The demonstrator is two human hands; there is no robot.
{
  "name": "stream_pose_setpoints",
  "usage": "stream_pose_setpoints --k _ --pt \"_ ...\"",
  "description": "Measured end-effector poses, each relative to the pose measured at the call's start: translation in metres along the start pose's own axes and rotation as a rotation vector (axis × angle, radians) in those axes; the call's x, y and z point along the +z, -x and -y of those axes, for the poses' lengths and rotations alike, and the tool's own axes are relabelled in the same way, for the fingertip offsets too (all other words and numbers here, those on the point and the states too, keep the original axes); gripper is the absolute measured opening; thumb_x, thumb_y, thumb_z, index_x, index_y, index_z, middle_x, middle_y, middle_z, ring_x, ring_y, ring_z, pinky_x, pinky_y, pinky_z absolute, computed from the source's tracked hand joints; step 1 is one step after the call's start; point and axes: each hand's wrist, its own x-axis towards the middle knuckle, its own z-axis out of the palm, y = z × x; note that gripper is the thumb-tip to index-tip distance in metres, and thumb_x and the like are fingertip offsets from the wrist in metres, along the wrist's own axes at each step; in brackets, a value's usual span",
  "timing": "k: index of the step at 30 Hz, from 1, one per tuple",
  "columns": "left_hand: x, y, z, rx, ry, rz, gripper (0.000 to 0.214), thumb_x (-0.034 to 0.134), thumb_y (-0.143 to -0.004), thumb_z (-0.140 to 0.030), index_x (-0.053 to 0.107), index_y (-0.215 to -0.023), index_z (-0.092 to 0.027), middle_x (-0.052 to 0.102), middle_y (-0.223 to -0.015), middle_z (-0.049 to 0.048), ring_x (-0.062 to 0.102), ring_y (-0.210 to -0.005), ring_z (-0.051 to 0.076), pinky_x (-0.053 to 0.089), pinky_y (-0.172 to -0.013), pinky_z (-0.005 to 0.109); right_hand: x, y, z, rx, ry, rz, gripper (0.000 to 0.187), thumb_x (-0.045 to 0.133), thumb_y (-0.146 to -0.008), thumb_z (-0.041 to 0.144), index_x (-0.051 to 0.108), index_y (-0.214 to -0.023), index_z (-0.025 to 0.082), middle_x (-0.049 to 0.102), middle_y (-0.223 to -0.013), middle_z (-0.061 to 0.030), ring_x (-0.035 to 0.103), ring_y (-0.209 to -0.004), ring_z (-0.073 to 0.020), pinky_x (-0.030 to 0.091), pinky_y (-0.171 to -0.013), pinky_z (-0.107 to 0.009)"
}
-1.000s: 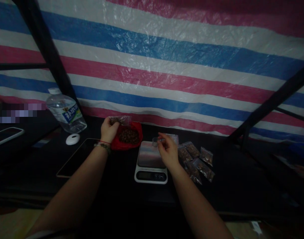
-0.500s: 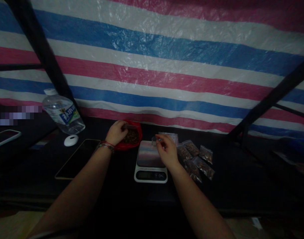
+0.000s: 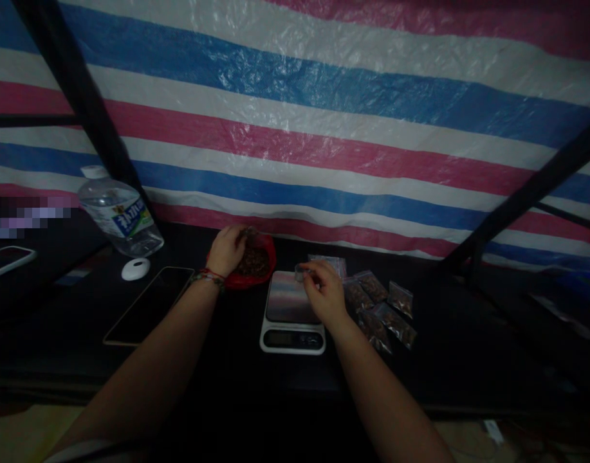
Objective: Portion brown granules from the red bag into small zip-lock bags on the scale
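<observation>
My left hand (image 3: 228,249) is curled at the near edge of a red bag (image 3: 266,262) of brown pieces, fingers closed on a small clear bag (image 3: 249,233) that dips toward the pile. My right hand (image 3: 322,290) hovers over the steel plate of a small kitchen scale (image 3: 291,312), its fingers pinched on a small clear scoop (image 3: 301,274). Several filled small clear bags (image 3: 379,305) lie on the dark table just right of my right hand.
A water bottle (image 3: 118,213) leans at the back left beside a white round object (image 3: 135,268). A dark phone (image 3: 147,304) lies flat left of my forearm; another phone (image 3: 8,260) sits at the far left. A striped tarp (image 3: 323,116) hangs behind the table.
My left hand has lowered the small clear bag from above the red bag down to the pile of brown pieces. My right hand has stayed over the scale.
</observation>
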Motion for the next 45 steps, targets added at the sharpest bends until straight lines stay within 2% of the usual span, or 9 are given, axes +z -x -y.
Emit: stream_pose_setpoints --k 5,10,17,23,28,31,36,45 --pt "-0.001 0.001 -0.001 0.052 0.052 0.047 0.036 0.038 -0.084 -0.014 0.065 -0.108 -0.015 0.063 -0.113 0.0095 0.057 -0.105 0.022 0.044 -0.098 0.036 -0.001 -0.001 0.001 0.007 0.007 0.014 0.02 0.051 -0.082 0.016 0.067 -0.093 0.021 0.063 -0.091 -0.0056 0.06 -0.08 -0.0161 0.051 -0.064 -0.028" --pt "-0.001 0.002 0.0 0.044 0.045 0.051 0.037 0.039 -0.083 -0.014 0.067 -0.106 -0.015 0.064 -0.111 0.0101 0.058 -0.103 0.021 0.046 -0.097 0.034 -0.001 -0.001 0.001 -0.005 -0.003 0.014 0.019 0.051 -0.082 0.015 0.067 -0.091 0.021 0.064 -0.09 -0.0056 0.061 -0.081 -0.0166 0.049 -0.063 -0.027" --pt "-0.004 0.003 0.002 -0.001 -0.027 -0.002 0.033 0.043 -0.083 -0.016 0.067 -0.104 -0.016 0.068 -0.102 0.0095 0.06 -0.098 0.023 0.046 -0.092 0.037 0.0 0.0 0.001 0.011 -0.002 0.024 0.019 0.051 -0.082 0.016 0.068 -0.09 0.022 0.065 -0.089 -0.0049 0.061 -0.081 -0.0165 0.049 -0.063 -0.027" --pt "-0.004 0.005 0.004 -0.012 -0.055 -0.183 0.038 0.041 -0.083 -0.013 0.063 -0.114 -0.015 0.064 -0.108 0.0097 0.056 -0.104 0.023 0.044 -0.095 0.036 0.0 0.0 0.001 0.015 0.008 0.038 0.019 0.05 -0.083 0.017 0.068 -0.09 0.021 0.066 -0.087 -0.0046 0.061 -0.077 -0.0158 0.049 -0.065 -0.027" --pt "-0.001 0.005 0.008 -0.041 -0.065 -0.069 0.032 0.044 -0.078 -0.012 0.069 -0.098 -0.016 0.061 -0.089 0.0092 0.057 -0.089 0.023 0.048 -0.082 0.034 0.0 -0.001 0.001 0.015 0.024 0.045 0.019 0.05 -0.083 0.017 0.068 -0.09 0.021 0.067 -0.087 -0.0047 0.061 -0.079 -0.0162 0.05 -0.067 -0.028" --pt "-0.004 0.006 0.006 -0.055 -0.067 -0.098 0.023 0.048 -0.077 -0.016 0.069 -0.085 -0.016 0.057 -0.082 0.008 0.056 -0.085 0.023 0.048 -0.079 0.034 0.0 -0.001 0.001 0.013 0.022 0.047 0.02 0.05 -0.083 0.017 0.068 -0.09 0.021 0.067 -0.087 -0.0044 0.061 -0.079 -0.0164 0.05 -0.069 -0.029" --pt "-0.009 0.006 0.001 -0.064 -0.062 -0.163 0.012 0.056 -0.075 -0.025 0.064 -0.078 -0.017 0.054 -0.081 0.0061 0.054 -0.082 0.022 0.048 -0.078 0.034 0.001 0.0 0.001 0.033 0.027 0.06 0.019 0.051 -0.084 0.018 0.068 -0.09 0.021 0.067 -0.089 -0.0047 0.061 -0.081 -0.0169 0.05 -0.072 -0.031" --pt "-0.008 0.005 0.01 -0.095 -0.068 -0.063 0.007 0.052 -0.076 -0.022 0.055 -0.071 -0.019 0.06 -0.082 0.0069 0.057 -0.084 0.022 0.046 -0.078 0.033 0.001 -0.001 0.0 0.03 0.043 0.072 0.019 0.051 -0.083 0.017 0.068 -0.09 0.021 0.067 -0.088 -0.0046 0.062 -0.083 -0.0173 0.05 -0.072 -0.03"
